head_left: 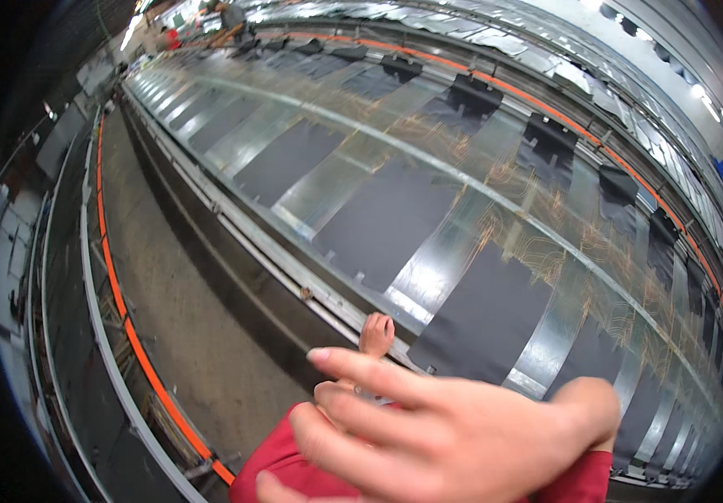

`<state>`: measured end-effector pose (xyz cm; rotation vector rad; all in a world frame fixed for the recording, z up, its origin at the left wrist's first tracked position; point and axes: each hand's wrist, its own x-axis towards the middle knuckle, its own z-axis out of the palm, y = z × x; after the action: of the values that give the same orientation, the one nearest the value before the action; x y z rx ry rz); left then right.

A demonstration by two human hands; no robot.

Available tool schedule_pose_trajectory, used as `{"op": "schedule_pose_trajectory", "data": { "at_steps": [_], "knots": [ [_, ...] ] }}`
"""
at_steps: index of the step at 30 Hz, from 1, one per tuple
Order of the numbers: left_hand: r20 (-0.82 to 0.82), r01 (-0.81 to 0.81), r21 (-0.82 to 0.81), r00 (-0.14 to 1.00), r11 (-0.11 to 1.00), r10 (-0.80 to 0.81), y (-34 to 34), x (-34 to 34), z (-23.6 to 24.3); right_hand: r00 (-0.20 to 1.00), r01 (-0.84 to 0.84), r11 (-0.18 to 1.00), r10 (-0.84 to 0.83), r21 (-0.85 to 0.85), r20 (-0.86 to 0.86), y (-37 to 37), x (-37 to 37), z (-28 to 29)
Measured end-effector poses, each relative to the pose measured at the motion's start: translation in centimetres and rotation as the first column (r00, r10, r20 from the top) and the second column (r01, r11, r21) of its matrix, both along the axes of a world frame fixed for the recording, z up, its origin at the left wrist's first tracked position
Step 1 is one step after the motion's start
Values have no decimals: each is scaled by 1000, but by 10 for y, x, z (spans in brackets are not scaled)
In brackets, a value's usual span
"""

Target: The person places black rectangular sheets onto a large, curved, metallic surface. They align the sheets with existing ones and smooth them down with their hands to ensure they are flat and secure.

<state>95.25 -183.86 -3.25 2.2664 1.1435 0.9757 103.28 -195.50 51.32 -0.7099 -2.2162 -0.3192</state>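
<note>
My right hand (453, 427) is large and close, reaching across the lower middle from a red sleeve (583, 479). Its fingers are apart and point left, with nothing seen in them. Beyond its fingertips, my smaller left hand (376, 334) is at the near rail of a long table (294, 295), fingers curled in. What those fingers hold, if anything, is hidden. Closest to both hands lies a dark grey flat panel (485, 314), one of several in a row on the shiny metal tabletop. Another dark panel (386, 222) lies farther along.
A metal strip (462, 174) runs down the table's middle, with loose tan threads (495, 222) around it. Dark pieces (550, 149) drape along the far side beside an orange rail (546, 111). Left is a floor aisle (181, 323) and another orange-railed table (118, 293). People (231, 18) stand far off.
</note>
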Motion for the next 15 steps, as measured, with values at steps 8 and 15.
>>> {"op": "schedule_pose_trajectory", "data": {
  "at_steps": [8,15],
  "knots": [
    [-69,-56,-32,996,998,53,-9,-21,6,948,173,938,-241,299,207,-22,24,7],
    [-85,-39,-66,996,997,33,-4,-24,8,853,486,837,-517,-253,-71,-82,124,-11]
  ]
}}
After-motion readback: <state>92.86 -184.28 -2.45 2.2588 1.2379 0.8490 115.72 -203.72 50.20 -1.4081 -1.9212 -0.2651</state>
